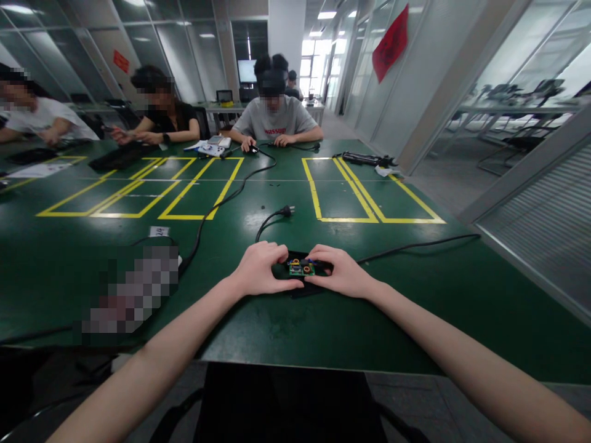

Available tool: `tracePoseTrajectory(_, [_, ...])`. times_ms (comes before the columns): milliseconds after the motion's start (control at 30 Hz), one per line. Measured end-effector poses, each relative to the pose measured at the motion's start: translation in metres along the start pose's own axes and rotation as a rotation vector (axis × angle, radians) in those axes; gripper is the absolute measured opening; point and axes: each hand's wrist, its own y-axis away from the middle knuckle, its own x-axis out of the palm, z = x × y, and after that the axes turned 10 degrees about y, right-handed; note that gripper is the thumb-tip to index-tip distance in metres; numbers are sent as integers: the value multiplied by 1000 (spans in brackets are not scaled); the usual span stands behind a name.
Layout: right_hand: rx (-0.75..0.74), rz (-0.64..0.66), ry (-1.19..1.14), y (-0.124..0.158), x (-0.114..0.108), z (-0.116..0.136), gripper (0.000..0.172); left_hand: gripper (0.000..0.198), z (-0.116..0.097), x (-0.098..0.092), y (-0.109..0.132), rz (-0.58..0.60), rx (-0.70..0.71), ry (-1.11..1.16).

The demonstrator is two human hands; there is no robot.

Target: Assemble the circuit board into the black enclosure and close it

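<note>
Both hands meet at a small green circuit board (pixel 301 268) with copper ring coils, low over the table in front of me. My left hand (pixel 261 269) curls around its left end, thumb along the near edge and fingers at the far edge. At the other end, my right hand (pixel 342 271) grips with thumb and fingers closed on it. Dark casing pieces (pixel 308 290) show beneath and behind the board; how they join it is hidden by my fingers. A black power cord with a plug (pixel 287 211) lies just beyond my left hand.
The green table (pixel 258 326) carries yellow tape outlines (pixel 346 219). A blurred-out long object (pixel 133 289) lies left, its cable running away from me. Another cable (pixel 415 243) stretches right. Opposite sits a person in grey (pixel 277 117); two more people sit at left. A black folded item (pixel 369 160) lies far right.
</note>
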Motion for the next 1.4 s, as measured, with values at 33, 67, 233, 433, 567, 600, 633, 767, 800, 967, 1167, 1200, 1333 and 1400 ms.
tracePoseTrajectory(33, [-4, 3, -12, 0, 0, 1, 21, 55, -1, 0, -1, 2, 29, 17])
tracePoseTrajectory(67, [-11, 3, -21, 0, 1, 1, 21, 56, -2, 0, -2, 12, 54, 42])
tracePoseTrajectory(233, [-59, -14, -40, 0, -1, 4, 19, 40, 0, -1, -6, 128, 66, 117])
tracePoseTrajectory(433, [-14, -28, 10, 1, 2, 5, 23, 59, 3, -9, -6, 187, 41, 2])
tracePoseTrajectory(567, [-15, -47, 8, 1, 4, 3, 32, 68, 6, -12, -6, 214, 27, 9])
tracePoseTrajectory(600, [-19, -49, 4, 1, 4, 2, 37, 68, 6, -11, -5, 213, 27, 14])
tracePoseTrajectory(633, [-19, -53, 5, 1, 3, 2, 41, 68, 7, -10, -5, 208, 27, 18])
tracePoseTrajectory(767, [-18, -59, 39, 3, -5, 2, 43, 61, 8, -9, -4, 179, 6, 23])
tracePoseTrajectory(800, [-34, -54, 48, 4, -8, 1, 40, 57, 8, -9, -3, 178, -1, 26])
tracePoseTrajectory(967, [-92, -12, 101, 5, -21, -6, 24, 55, 8, -10, -2, 182, -7, 50])
tracePoseTrajectory(1167, [-26, 18, 103, 4, -19, -16, 7, 54, 8, -8, -1, 168, -11, 44])
tracePoseTrajectory(1200, [-20, 12, 94, 4, -17, -15, 7, 54, 8, -7, -1, 166, -12, 41])
tracePoseTrajectory(1333, [7, -48, 110, 4, -10, -10, 6, 57, 10, -6, -1, 158, -30, 17])
tracePoseTrajectory(1400, [17, -81, 137, 3, -6, -8, 6, 54, 11, -6, -1, 154, -45, 2])
